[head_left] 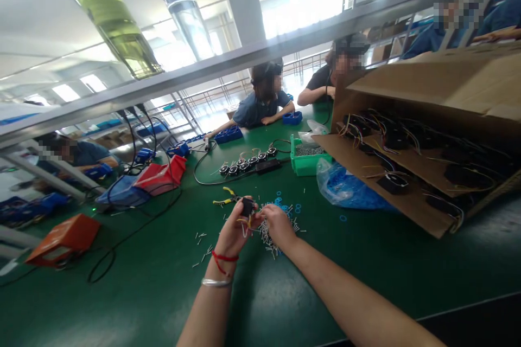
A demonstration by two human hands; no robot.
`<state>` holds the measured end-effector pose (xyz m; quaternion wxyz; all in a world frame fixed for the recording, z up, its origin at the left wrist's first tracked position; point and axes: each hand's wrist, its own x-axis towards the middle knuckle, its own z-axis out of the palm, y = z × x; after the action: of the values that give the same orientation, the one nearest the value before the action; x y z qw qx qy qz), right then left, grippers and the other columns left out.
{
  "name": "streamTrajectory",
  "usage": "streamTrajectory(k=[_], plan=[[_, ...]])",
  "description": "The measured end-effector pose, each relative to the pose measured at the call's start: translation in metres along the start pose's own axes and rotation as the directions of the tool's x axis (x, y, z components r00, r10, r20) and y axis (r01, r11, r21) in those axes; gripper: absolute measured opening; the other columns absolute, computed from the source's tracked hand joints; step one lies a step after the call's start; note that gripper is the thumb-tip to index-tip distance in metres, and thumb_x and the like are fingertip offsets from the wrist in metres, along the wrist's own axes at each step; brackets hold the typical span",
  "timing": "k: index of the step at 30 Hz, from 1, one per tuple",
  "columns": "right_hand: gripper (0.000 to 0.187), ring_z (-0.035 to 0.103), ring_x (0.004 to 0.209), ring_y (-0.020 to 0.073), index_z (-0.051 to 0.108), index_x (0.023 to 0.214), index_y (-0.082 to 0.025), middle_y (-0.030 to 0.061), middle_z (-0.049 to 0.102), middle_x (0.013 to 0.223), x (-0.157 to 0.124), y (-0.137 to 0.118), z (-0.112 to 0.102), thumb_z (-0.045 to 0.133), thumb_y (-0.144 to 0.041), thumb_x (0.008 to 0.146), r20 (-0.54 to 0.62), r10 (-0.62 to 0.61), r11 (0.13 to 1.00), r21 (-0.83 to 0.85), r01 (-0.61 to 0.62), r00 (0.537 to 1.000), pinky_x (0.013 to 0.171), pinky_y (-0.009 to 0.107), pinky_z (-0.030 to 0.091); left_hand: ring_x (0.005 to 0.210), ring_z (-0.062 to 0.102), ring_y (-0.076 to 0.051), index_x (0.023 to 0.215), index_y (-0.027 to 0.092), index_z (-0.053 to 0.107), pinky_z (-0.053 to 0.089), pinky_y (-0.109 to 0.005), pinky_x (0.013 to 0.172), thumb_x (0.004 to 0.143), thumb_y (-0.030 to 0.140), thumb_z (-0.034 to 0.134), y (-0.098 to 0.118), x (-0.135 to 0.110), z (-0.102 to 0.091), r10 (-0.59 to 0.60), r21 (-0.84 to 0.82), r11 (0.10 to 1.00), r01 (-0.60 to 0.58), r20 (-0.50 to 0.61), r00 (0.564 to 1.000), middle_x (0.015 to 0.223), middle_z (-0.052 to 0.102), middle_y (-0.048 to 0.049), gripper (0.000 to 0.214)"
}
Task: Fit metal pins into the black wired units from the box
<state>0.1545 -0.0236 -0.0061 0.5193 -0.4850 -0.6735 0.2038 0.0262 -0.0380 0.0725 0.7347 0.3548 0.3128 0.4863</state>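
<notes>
My left hand (232,233) is closed around a small black motor-like part (248,207), tilted up, with thin yellow and white wires hanging over the palm. Close beside it, my right hand (280,227) has thumb and fingers pinched together at the part's right side. Whatever lies in that pinch is too small to make out. Under and around the right hand spreads a heap of metal screws (267,239), partly hidden by it. Small blue rings (298,208) lie just beyond. Yellow-handled pliers (224,199) rest behind the left hand.
Several similar black wired parts (244,164) stand farther back. To the right are a green bin (310,162) of small metal pieces, a blue plastic bag (354,190) and an open cardboard box (423,211). A red bin (163,176), orange box (63,241) and cables lie left. A shelf (203,80) crosses overhead; people sit opposite.
</notes>
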Motion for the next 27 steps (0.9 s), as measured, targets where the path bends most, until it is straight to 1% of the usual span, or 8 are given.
streamTrajectory(k=[2, 4, 7, 12, 16, 19, 23, 27], plan=[[0.027, 0.052, 0.094, 0.0218, 0.065, 0.084, -0.016, 0.0113, 0.060, 0.095, 0.001, 0.008, -0.005, 0.044, -0.001, 0.079, -0.021, 0.024, 0.996, -0.080, -0.025, 1.000, 0.087, 0.037, 0.041, 0.077, 0.060, -0.011, 0.118, 0.021, 0.048, 0.047, -0.031, 0.085, 0.083, 0.033, 0.052, 0.000, -0.005, -0.029, 0.014, -0.123, 0.992, -0.018, -0.036, 0.999, 0.096, 0.061, -0.0054, 0.037], [0.024, 0.050, 0.096, 0.0235, 0.065, 0.084, -0.015, 0.0133, 0.058, 0.100, 0.002, 0.016, -0.008, 0.046, -0.003, 0.078, -0.061, 0.059, 0.974, -0.216, -0.071, 0.996, 0.089, 0.039, 0.038, 0.079, 0.060, -0.011, 0.122, 0.023, 0.045, 0.048, -0.026, 0.081, 0.083, 0.030, 0.053, -0.007, -0.004, -0.051, 0.019, -0.173, 0.984, -0.033, -0.084, 0.996, 0.096, 0.061, -0.0056, 0.040], [0.012, 0.047, 0.102, 0.0257, 0.064, 0.078, -0.017, 0.0130, 0.055, 0.108, 0.002, 0.025, -0.009, 0.053, -0.013, 0.078, -0.078, 0.097, 0.901, -0.417, -0.121, 0.992, 0.088, 0.042, 0.037, 0.082, 0.061, -0.012, 0.123, 0.023, 0.044, 0.049, -0.021, 0.070, 0.081, 0.026, 0.057, -0.019, 0.002, -0.067, 0.021, -0.141, 0.989, -0.037, -0.116, 0.993, 0.097, 0.061, -0.0064, 0.044], [0.004, 0.042, 0.110, 0.0268, 0.062, 0.074, -0.018, 0.0102, 0.053, 0.115, -0.001, 0.031, -0.003, 0.059, -0.020, 0.075, -0.022, 0.133, 0.849, -0.514, -0.125, 0.991, 0.090, 0.044, 0.034, 0.078, 0.062, -0.014, 0.121, 0.023, 0.046, 0.045, -0.017, 0.053, 0.077, 0.031, 0.061, -0.021, 0.010, -0.070, 0.060, -0.067, 0.995, -0.070, -0.139, 0.988, 0.094, 0.060, -0.0060, 0.046], [0.007, 0.043, 0.112, 0.0247, 0.063, 0.082, -0.019, 0.0094, 0.053, 0.117, 0.000, 0.030, 0.003, 0.057, -0.020, 0.078, 0.024, 0.087, 0.857, -0.511, -0.062, 0.996, 0.095, 0.042, 0.031, 0.080, 0.063, -0.017, 0.120, 0.023, 0.046, 0.040, -0.016, 0.047, 0.076, 0.035, 0.062, -0.023, 0.013, -0.071, 0.090, -0.008, 0.996, -0.092, -0.156, 0.984, 0.097, 0.057, -0.0067, 0.049], [0.005, 0.041, 0.115, 0.0264, 0.062, 0.079, -0.019, 0.0099, 0.053, 0.118, 0.001, 0.031, 0.007, 0.059, -0.021, 0.076, 0.069, 0.052, 0.868, -0.497, -0.011, 0.996, 0.097, 0.045, 0.028, 0.082, 0.063, -0.019, 0.122, 0.025, 0.046, 0.038, -0.015, 0.044, 0.073, 0.035, 0.063, -0.029, 0.014, -0.071, 0.136, 0.120, 0.986, -0.116, -0.178, 0.975, 0.104, 0.055, -0.0075, 0.053], [0.005, 0.042, 0.114, 0.0266, 0.060, 0.072, -0.019, 0.0102, 0.055, 0.114, 0.002, 0.030, 0.006, 0.058, -0.019, 0.076, 0.079, 0.031, 0.902, -0.432, 0.006, 0.996, 0.097, 0.047, 0.029, 0.080, 0.061, -0.017, 0.123, 0.026, 0.048, 0.044, -0.019, 0.052, 0.072, 0.036, 0.064, -0.037, 0.012, -0.067, 0.192, 0.332, 0.936, -0.119, -0.196, 0.962, 0.107, 0.056, -0.0071, 0.055], [0.008, 0.046, 0.112, 0.0242, 0.060, 0.078, -0.018, 0.0108, 0.056, 0.114, 0.006, 0.015, -0.003, 0.053, -0.021, 0.081, 0.000, -0.008, 0.968, -0.252, 0.008, 1.000, 0.096, 0.044, 0.033, 0.092, 0.056, -0.018, 0.123, 0.024, 0.050, 0.047, -0.027, 0.076, 0.073, 0.032, 0.062, -0.039, 0.009, -0.061, 0.282, 0.508, 0.844, -0.169, -0.154, 0.947, 0.111, 0.056, -0.0065, 0.052]])
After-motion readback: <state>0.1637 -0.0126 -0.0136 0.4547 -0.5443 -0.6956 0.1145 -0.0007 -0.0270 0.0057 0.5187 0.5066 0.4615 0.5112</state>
